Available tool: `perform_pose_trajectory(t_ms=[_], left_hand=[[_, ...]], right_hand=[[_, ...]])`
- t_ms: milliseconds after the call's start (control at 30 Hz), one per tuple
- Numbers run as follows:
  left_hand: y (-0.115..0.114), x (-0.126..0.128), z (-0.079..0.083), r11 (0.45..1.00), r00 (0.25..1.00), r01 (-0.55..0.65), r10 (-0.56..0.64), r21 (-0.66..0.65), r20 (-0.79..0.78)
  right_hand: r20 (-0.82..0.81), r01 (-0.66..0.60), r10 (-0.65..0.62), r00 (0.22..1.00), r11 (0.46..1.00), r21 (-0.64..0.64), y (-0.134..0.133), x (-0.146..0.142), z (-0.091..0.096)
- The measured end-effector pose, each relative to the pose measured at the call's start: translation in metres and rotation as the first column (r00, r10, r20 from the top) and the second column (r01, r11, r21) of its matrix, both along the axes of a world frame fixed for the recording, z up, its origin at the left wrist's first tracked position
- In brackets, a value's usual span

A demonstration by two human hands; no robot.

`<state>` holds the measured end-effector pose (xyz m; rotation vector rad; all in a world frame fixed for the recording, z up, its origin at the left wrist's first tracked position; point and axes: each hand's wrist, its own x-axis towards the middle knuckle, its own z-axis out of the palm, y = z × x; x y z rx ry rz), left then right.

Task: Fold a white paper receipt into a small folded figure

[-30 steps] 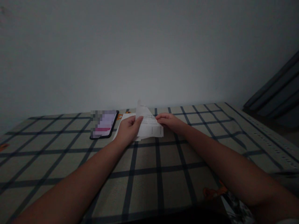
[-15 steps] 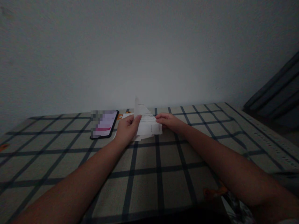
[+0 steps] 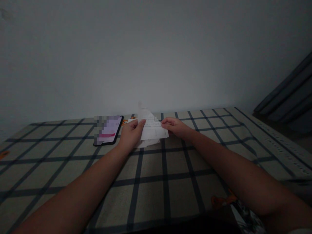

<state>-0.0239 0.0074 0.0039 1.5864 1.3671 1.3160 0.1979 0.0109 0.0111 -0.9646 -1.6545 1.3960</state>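
Note:
A white printed sheet of paper (image 3: 152, 130) is held just above the checked cloth, folded so that one corner stands up. My left hand (image 3: 130, 136) pinches its left edge between thumb and fingers. My right hand (image 3: 174, 126) grips the right edge with curled fingers. More white paper (image 3: 147, 143) lies flat on the cloth under the held sheet. The room is dim.
A black phone (image 3: 108, 130) with a lit screen lies on the cloth just left of my left hand. The checked cloth (image 3: 151, 182) covers a flat surface that runs back to a plain wall. Dark slanted boards (image 3: 290, 94) lean at the far right.
The paper's raised corner has tipped further up and leftward, and the sheet now looks narrower. Both hands have stayed almost where they were.

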Motion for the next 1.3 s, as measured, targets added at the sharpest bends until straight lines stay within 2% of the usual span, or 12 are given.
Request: perform_pose_trajectory(t_ms=[133, 267, 333, 433, 533, 633, 833, 1000, 1300], left_hand=[[0.004, -0.001, -0.004, 1.0, 1.0, -0.01, 0.011, -0.008, 0.023], [0.004, 0.0, -0.004, 0.999, 0.993, 0.012, -0.008, -0.034, 0.114], [0.001, 0.003, -0.002, 0.995, 0.989, 0.072, -0.063, -0.07, 0.133], [-0.007, 0.006, 0.002, 0.976, 0.983, 0.181, -0.175, -0.124, 0.064], [-0.014, 0.008, 0.004, 0.931, 0.955, 0.296, -0.292, -0.215, 0.053], [-0.017, 0.009, 0.006, 0.892, 0.934, 0.356, -0.347, -0.277, 0.082], [-0.018, 0.01, 0.006, 0.862, 0.919, 0.393, -0.352, -0.321, 0.18], [-0.013, 0.008, 0.003, 0.866, 0.926, 0.378, -0.364, -0.329, 0.105], [-0.014, 0.007, 0.004, 0.833, 0.886, 0.452, -0.461, -0.32, 0.053]], right_hand=[[0.001, -0.013, 0.013, 1.0, 1.0, 0.009, -0.001, 0.0, 0.001], [-0.021, -0.001, 0.001, 1.0, 1.0, -0.002, 0.002, 0.002, -0.001], [-0.028, 0.012, -0.012, 1.0, 1.0, -0.004, 0.004, 0.004, -0.001], [-0.052, 0.017, -0.017, 0.999, 1.0, 0.002, 0.005, 0.005, -0.002], [-0.061, -0.003, 0.004, 0.998, 1.0, 0.016, 0.004, 0.004, -0.003], [-0.045, -0.016, 0.017, 0.999, 1.0, 0.021, 0.002, 0.002, -0.003], [-0.074, 0.005, -0.004, 0.997, 1.0, 0.017, 0.003, 0.003, -0.005], [-0.034, -0.02, 0.021, 0.999, 0.999, 0.04, 0.005, 0.005, -0.009], [0.026, 0.013, -0.016, 1.0, 0.993, 0.115, -0.003, 0.002, 0.001]])
